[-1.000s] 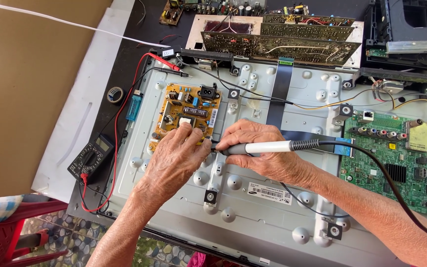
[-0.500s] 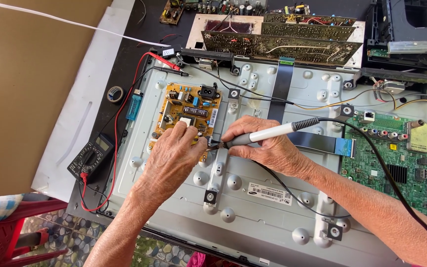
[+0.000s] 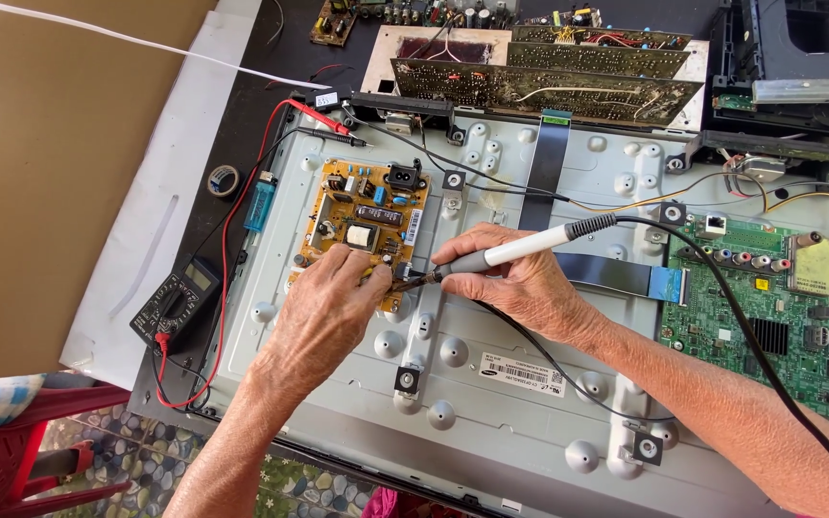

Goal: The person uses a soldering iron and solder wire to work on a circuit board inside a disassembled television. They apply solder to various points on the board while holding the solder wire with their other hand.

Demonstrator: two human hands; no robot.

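Bench holds grey metal TV back panel (image 3: pixel 491 384); right hand (image 3: pixel 520 283) grips white-handled soldering iron (image 3: pixel 506 254), tip on yellow power board (image 3: pixel 367 216), left hand (image 3: pixel 323 317) closed, steadying something unseen there; joint in progress, next needs steady tip.

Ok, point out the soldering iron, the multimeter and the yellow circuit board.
soldering iron (image 3: pixel 520 249), head view, on its white handle.
multimeter (image 3: pixel 177 300), head view, on its black body.
yellow circuit board (image 3: pixel 365 213), head view, on its middle.

The soldering iron (image 3: pixel 520 249) — white handle, grey grip, black cord trailing right — lies nearly level, tip pointing left onto the lower right corner of the yellow-brown circuit board (image 3: pixel 362 216), which sits flat on the pale metal chassis.
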